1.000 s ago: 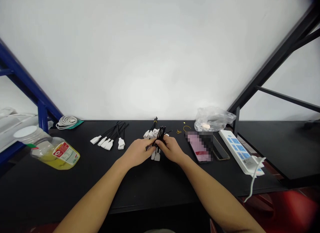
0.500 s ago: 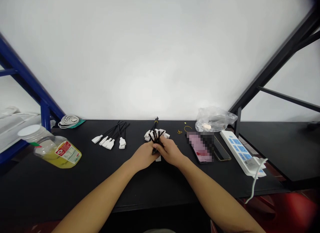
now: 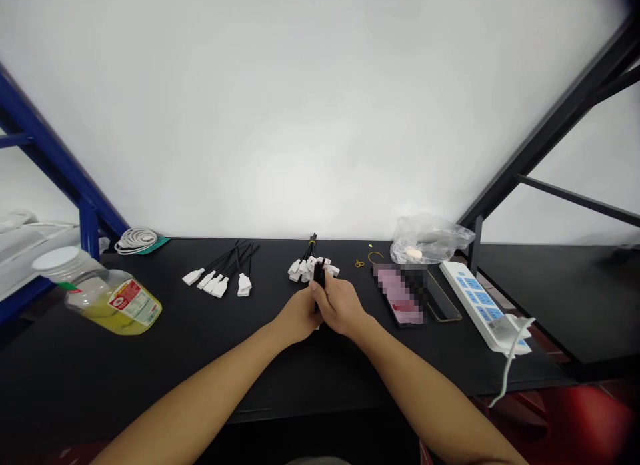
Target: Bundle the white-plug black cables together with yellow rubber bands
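Observation:
My left hand (image 3: 301,313) and my right hand (image 3: 342,301) are pressed together around a bundle of black cables (image 3: 319,274). The black ends stick up above my thumbs, held close together. A bit of white shows below my fingers; most of the bundle is hidden by my hands. Just behind lies a tied bunch of black cables with white connectors (image 3: 299,270), a yellow tie (image 3: 313,242) around its far end. To the left, several loose cables with white connectors (image 3: 219,288) lie spread on the black table (image 3: 280,405).
On the left stand a plastic jar of yellow liquid (image 3: 123,312) and a coiled white cable (image 3: 136,240). At right lie yellow ties (image 3: 359,264), a pink-screened phone (image 3: 397,293), a dark phone (image 3: 444,298), a clear plastic bag (image 3: 430,237) and a white power strip (image 3: 470,290).
The black cable ends, fanned out before, are now gathered into a tight upright bundle. My right hand has closed further around them. Objects on the table have stayed put.

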`<state>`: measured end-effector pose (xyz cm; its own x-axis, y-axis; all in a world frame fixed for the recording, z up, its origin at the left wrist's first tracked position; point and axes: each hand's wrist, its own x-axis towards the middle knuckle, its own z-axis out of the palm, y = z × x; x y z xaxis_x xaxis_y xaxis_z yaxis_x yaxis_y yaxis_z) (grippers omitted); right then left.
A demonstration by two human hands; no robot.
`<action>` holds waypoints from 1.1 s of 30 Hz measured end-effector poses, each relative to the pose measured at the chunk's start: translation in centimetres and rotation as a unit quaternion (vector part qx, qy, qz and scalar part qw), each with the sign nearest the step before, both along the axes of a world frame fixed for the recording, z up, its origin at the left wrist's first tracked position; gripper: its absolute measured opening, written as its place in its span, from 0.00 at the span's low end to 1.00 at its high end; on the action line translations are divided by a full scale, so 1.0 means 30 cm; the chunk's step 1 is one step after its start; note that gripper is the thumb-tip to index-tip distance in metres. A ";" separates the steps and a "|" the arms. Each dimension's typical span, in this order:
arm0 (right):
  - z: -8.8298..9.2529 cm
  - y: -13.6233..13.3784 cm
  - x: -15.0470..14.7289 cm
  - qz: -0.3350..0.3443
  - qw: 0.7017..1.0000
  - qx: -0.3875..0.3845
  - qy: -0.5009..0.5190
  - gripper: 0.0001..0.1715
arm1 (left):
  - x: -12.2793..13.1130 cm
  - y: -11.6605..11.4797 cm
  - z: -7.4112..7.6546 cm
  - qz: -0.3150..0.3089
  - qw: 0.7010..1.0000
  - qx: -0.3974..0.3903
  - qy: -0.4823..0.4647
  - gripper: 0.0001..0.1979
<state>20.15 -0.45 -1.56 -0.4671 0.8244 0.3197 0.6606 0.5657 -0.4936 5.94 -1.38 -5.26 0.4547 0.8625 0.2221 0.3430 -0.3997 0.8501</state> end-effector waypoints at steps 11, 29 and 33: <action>0.011 0.030 0.059 0.161 0.983 -0.072 0.046 0.07 | -0.028 -0.006 0.032 0.015 0.999 -0.031 -0.042 0.19; 0.010 0.037 0.060 0.149 0.982 -0.082 0.082 0.08 | -0.546 0.169 0.081 0.407 0.819 -0.136 0.381 0.23; 0.009 0.038 0.062 0.142 0.983 -0.086 0.079 0.09 | -0.534 0.173 0.073 0.425 0.829 -0.094 0.350 0.21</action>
